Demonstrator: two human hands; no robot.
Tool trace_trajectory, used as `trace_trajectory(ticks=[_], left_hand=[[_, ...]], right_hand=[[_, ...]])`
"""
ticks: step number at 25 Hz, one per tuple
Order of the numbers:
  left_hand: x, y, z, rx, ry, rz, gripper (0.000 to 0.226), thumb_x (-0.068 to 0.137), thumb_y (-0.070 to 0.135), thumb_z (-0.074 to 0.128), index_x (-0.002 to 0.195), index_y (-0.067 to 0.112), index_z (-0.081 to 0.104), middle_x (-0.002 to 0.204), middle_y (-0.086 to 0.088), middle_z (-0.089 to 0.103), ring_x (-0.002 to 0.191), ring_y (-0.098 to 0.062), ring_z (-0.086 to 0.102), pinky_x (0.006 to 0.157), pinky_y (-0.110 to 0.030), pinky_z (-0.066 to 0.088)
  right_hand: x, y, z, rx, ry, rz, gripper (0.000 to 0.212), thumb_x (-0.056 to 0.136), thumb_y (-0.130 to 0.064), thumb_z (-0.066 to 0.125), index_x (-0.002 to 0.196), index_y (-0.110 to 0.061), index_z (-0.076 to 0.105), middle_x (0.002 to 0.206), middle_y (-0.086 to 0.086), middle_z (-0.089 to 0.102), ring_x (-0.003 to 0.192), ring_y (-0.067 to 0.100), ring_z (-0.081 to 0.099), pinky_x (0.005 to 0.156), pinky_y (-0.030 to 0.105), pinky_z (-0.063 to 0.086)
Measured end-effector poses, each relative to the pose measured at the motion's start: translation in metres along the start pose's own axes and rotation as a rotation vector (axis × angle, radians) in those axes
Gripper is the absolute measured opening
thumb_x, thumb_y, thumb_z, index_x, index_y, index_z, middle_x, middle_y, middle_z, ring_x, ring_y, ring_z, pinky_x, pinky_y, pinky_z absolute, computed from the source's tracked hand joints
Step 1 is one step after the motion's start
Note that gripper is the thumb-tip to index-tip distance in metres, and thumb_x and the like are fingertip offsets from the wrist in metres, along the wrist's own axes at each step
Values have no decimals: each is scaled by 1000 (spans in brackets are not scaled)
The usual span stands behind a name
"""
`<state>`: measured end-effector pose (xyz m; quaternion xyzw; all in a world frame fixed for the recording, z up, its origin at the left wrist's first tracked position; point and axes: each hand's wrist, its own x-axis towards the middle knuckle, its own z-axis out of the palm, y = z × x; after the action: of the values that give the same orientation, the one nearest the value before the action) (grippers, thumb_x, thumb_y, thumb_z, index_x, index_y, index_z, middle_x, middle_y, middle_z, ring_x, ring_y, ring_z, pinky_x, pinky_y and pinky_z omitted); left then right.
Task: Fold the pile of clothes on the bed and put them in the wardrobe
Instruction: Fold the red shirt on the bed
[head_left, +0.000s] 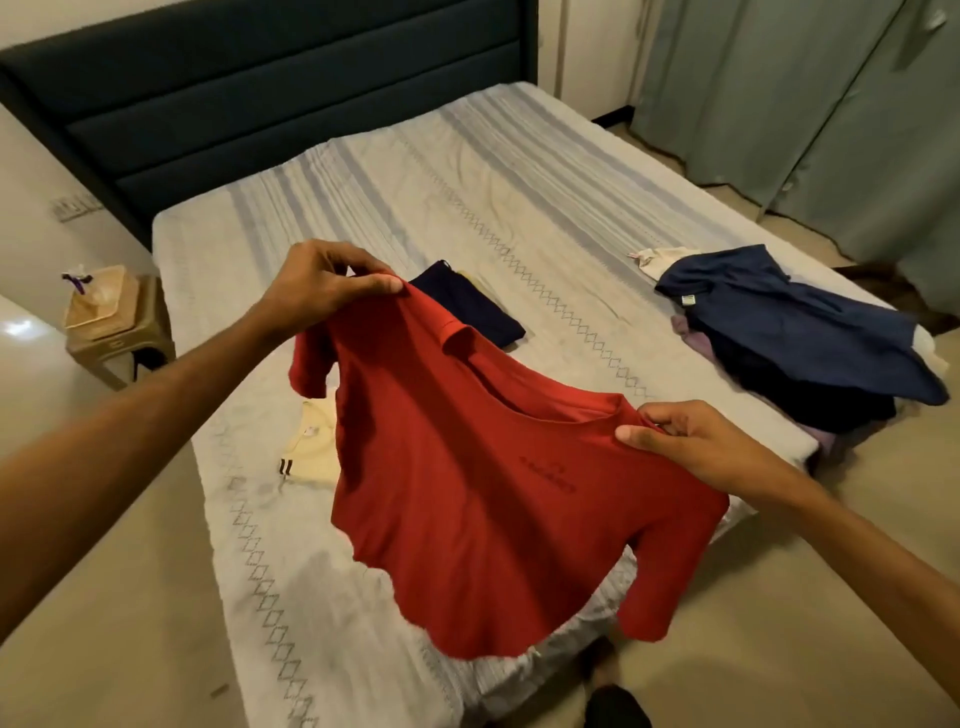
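Outstretched, both hands (left (322, 283), right (691, 447)) pinch the red shirt's (467, 493) shoulders.

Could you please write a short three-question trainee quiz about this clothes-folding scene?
1. True or false: the red short-sleeved T-shirt lies flat on the striped grey bedsheet.
2. Which holds the shirt? A) left hand only B) right hand only C) both hands
3. Fill in: the folded dark navy garment lies beyond the shirt, and the unfolded clothes pile lies to the ____.

Key: 1 false, it is held up; 2 C; 3 right.
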<state>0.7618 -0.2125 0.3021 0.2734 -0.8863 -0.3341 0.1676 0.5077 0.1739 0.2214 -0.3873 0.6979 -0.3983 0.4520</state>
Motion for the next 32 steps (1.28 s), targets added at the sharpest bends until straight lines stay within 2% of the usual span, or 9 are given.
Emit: trace_trajectory(ticks=[4,8,13,16,18,22,25,29,32], left_hand=[[60,-16,85,-24,-65,-58,23,80,41,87,95,24,85,93,10,79,81,5,66,71,-11,45],[152,-57,225,44,-185,-131,26,76,56,87,92,35,84,96,18,78,95,-2,71,91,-38,56],[307,-111,482,166,-279,-170,29,79,66,78,97,43,81,101,17,72,100,-7,65,86,-39,54],[359,-119,592,221,-314,-148,50,77,73,75,119,47,72,116,10,67,116,-20,54,101,-44,47],[360,-124,635,245,-312,-210,80,73,79,75,143,50,50,142,4,49,132,-26,39,108,-48,32],[281,-161,624,166,-97,-333,85,79,80,69,149,42,40,150,1,38,134,-31,39,106,-52,30],[185,-224,570,233,-123,-607,90,72,93,58,139,34,46,141,-2,54,131,-36,47,110,-61,35],[86,-288,501,363,-331,-840,93,54,105,57,122,41,50,121,1,62,120,-35,58,106,-63,39],[58,-297,480,341,-476,-864,104,44,107,47,124,41,51,111,6,66,110,-28,63,102,-56,39]], right_hand=[[36,77,-40,50,35,89,48,91,-52,75,89,-4,71,86,28,70,67,39,63,69,42,47],[86,187,-97,120,53,252,41,91,-44,74,72,-9,62,67,8,59,61,20,53,57,27,39],[174,364,-214,60,154,495,47,90,-49,73,80,-3,67,67,12,62,61,23,53,63,34,39],[199,436,-271,8,262,553,53,90,-58,68,78,-6,65,63,1,55,61,16,50,65,34,35],[202,465,-296,-54,175,604,48,89,-64,63,75,-18,69,66,-8,64,64,12,58,70,34,40],[185,498,-300,-148,13,595,13,89,-41,79,97,-31,76,98,-10,76,90,8,72,83,31,50],[172,504,-284,-243,223,529,7,95,-30,75,91,-26,70,91,-4,72,88,22,69,76,37,53],[161,498,-274,-96,544,621,24,104,-37,60,95,-15,60,91,17,68,87,43,64,76,48,51],[153,495,-267,-371,509,715,62,87,-80,52,96,-19,59,86,11,70,79,34,65,75,50,57]])
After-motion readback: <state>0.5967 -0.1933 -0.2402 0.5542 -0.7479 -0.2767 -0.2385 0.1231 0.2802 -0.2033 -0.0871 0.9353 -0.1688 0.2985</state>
